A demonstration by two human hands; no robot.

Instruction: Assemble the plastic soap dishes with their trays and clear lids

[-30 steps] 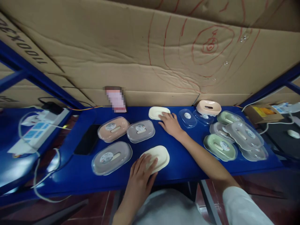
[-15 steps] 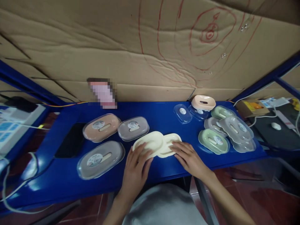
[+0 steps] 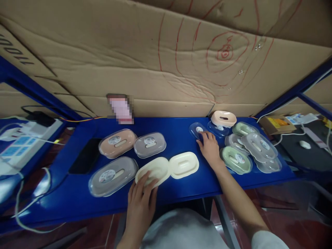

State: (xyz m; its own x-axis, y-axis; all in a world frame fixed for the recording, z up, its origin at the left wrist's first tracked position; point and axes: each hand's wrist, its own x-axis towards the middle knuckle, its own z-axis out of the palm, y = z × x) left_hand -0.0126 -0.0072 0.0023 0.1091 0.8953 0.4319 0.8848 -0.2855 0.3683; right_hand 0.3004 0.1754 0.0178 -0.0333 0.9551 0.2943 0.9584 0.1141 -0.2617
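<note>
My left hand (image 3: 141,192) grips the near side of a cream soap dish base (image 3: 158,166), its fingers reaching over the rim into the hollow. Just right of it, a cream oval insert (image 3: 184,165) with a raised middle lies flat on the table. My right hand (image 3: 209,147) is stretched out with fingers apart, its fingertips at the near edge of a clear lid (image 3: 197,130) with a round sticker. Behind that hand, a peach soap dish part (image 3: 223,118) with a slot rests on another clear lid (image 3: 217,130).
Lidded soap dishes, one peach (image 3: 118,143) and two grey (image 3: 149,145), (image 3: 113,176), lie on the left. Several grey and green ones (image 3: 236,159) are piled at the right. A black phone (image 3: 85,155) lies far left on the blue table (image 3: 64,200). Cardboard (image 3: 116,62) stands behind.
My right hand has let go of the cream insert and moved up and right to the clear lid. The cream base has shifted left and nearer with my left hand; the two parts no longer overlap.
</note>
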